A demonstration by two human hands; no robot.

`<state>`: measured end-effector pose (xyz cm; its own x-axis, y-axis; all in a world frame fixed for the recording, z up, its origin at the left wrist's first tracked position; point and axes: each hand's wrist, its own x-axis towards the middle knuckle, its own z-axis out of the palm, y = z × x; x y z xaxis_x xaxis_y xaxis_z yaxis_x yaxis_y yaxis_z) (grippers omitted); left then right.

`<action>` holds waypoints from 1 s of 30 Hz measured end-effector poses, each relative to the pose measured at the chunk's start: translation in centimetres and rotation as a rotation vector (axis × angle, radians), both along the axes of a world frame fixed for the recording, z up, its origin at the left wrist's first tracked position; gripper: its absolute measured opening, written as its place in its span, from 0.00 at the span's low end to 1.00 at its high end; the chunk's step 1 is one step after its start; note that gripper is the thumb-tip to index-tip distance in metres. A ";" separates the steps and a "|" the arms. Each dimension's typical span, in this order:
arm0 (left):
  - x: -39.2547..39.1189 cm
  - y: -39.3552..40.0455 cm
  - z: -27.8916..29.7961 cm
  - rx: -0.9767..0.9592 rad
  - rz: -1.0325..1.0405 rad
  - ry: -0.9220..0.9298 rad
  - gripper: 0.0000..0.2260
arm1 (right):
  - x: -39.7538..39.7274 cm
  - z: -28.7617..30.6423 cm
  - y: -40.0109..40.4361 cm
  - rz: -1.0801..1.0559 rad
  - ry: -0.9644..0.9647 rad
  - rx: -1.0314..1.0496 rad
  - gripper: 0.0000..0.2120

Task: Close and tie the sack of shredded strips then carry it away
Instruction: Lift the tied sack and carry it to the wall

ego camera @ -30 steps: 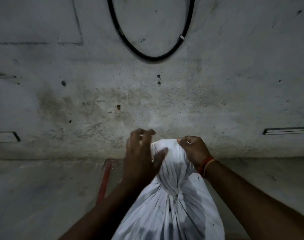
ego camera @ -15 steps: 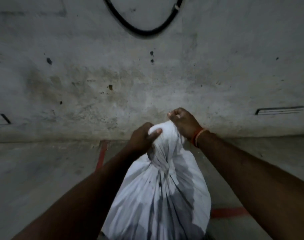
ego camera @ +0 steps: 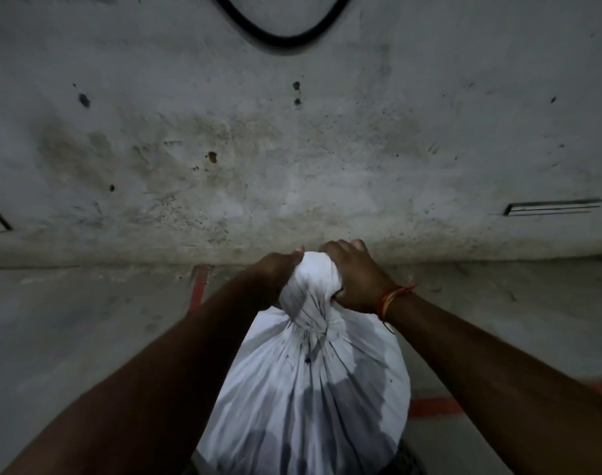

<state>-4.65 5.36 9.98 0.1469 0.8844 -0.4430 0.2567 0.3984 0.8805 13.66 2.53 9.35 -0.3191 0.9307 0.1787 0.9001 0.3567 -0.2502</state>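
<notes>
- A stained grey concrete wall (ego camera: 292, 149) fills the view ahead, with dull grey floor (ego camera: 70, 337) below it.
- My full white cloth sack (ego camera: 310, 389) stands upright between my forearms, near the wall's foot; its base is out of view.
- Its mouth is gathered shut and twisted into a knot (ego camera: 310, 320), so closing looks done.
- My left hand (ego camera: 275, 272) and right hand (ego camera: 354, 279) both clench the bunched top above the knot.
- Left, I judge: snugging the knot, then carrying it away.

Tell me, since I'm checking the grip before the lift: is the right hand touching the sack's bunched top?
Touching. In the head view the right hand wraps the bunched top of the white sack, fingers pressed into the cloth with no gap.
</notes>
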 end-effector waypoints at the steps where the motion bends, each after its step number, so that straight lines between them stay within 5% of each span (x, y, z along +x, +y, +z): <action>1: -0.1 0.0 -0.1 -0.081 -0.025 -0.055 0.21 | -0.1 0.2 0.0 -0.018 0.034 0.005 0.28; 3: -0.1 -0.3 0.0 -0.160 -0.063 -0.177 0.19 | -0.3 0.6 -0.2 -0.060 0.142 -0.004 0.16; 5: 0.4 -0.4 0.4 -0.019 -0.025 -0.066 0.22 | -0.2 0.8 -0.2 -0.125 0.250 -0.056 0.08; 8: 0.3 -1.7 -0.3 0.648 0.009 0.482 0.30 | -0.2 0.4 0.5 -0.241 0.374 -0.190 0.09; 10: 0.0 -4.2 -1.2 0.965 -0.161 0.633 0.36 | -0.4 -0.1 1.0 -0.296 0.425 -0.271 0.12; 13: -0.2 -5.4 -3.5 0.919 -0.287 0.688 0.40 | -1.0 -0.3 1.6 -0.315 0.488 -0.347 0.12; 20: -0.6 -1.8 -4.2 0.738 -0.090 0.526 0.21 | -0.7 0.2 1.8 -0.346 0.583 -0.392 0.15; 27: -1.7 1.2 -7.3 0.520 -0.090 0.250 0.10 | -0.2 -3.1 -0.2 -0.102 0.237 -0.202 0.37; 30: -1.2 1.5 -7.5 0.354 -0.083 0.147 0.16 | -0.1 -4.8 -0.5 -0.099 0.107 -0.314 0.48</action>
<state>-5.88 6.91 2.47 0.1822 0.9741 -0.1340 0.4089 0.0489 0.9113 13.52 1.99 4.51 -0.2192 0.9711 -0.0943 0.8894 0.1591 -0.4286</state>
